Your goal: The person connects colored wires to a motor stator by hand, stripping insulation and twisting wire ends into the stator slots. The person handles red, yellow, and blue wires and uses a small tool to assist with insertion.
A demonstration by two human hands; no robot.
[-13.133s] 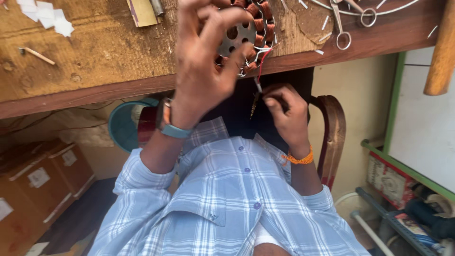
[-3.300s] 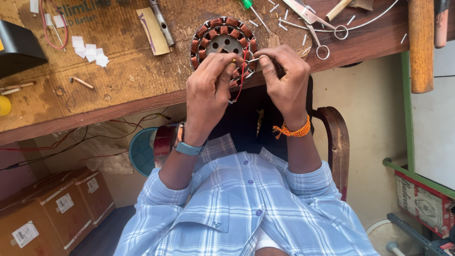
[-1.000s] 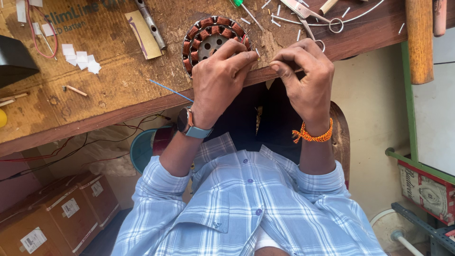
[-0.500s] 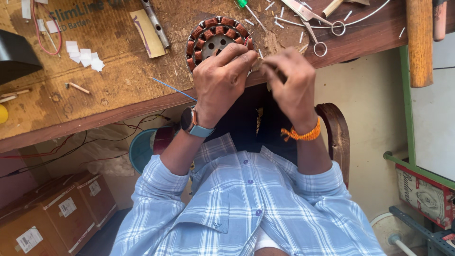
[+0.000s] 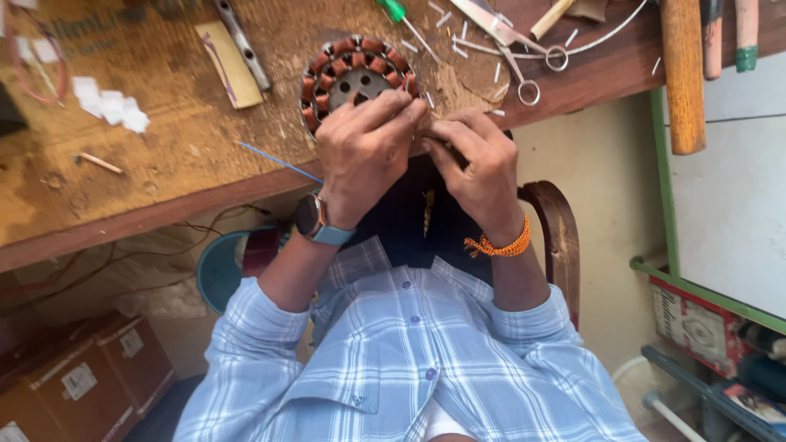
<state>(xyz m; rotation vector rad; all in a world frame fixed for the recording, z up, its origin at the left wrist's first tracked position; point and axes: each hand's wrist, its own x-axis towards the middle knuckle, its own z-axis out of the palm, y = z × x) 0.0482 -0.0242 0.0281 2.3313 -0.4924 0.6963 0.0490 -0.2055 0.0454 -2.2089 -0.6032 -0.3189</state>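
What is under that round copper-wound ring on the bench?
The ring lies flat on the scuffed wooden bench. Its near edge is hidden by the left hand and right hand, so what is beneath that part cannot be seen.

This is a small repair workshop. A scarred, dusty wooden workbench (image 5: pixel 164 164) is strewn with hand tools: scissors (image 5: pixel 508 49), a green-handled screwdriver (image 5: pixel 405 20), a wooden hammer handle (image 5: pixel 684 74) and cut paper slips (image 5: pixel 110 102), around a copper-wound motor stator (image 5: pixel 356 78). Loose wires hang under the bench, with cardboard boxes (image 5: pixel 90 376) on the floor below.
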